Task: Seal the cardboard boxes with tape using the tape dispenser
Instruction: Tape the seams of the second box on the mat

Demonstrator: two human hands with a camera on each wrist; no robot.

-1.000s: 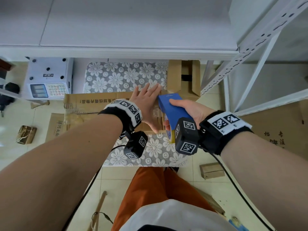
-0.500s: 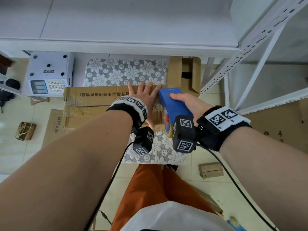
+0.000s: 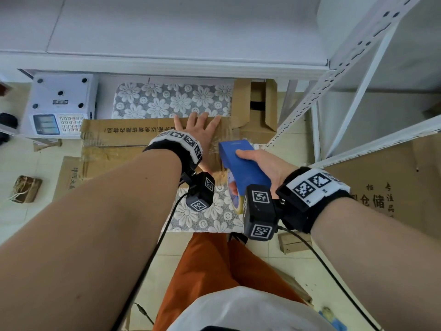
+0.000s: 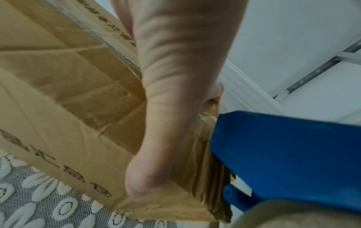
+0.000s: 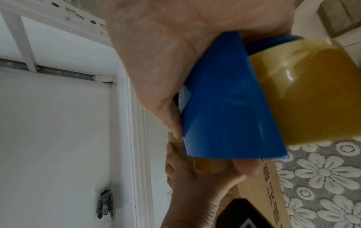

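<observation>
From the head view, my left hand [image 3: 199, 133] has slid up the cardboard box [image 3: 133, 144], fingers now spread flat near its far edge. My right hand [image 3: 261, 163] has drawn the blue tape dispenser [image 3: 241, 163] back toward the box's near right corner, so I judge a strip laid.

At the left wrist, my palm [image 4: 175, 92] presses the box top, with the dispenser just right of it.

At the right wrist, my fingers [image 5: 156, 69] clamp the dispenser [image 5: 224, 108]; the tape roll [image 5: 312, 92] sits above the box's edge.
</observation>
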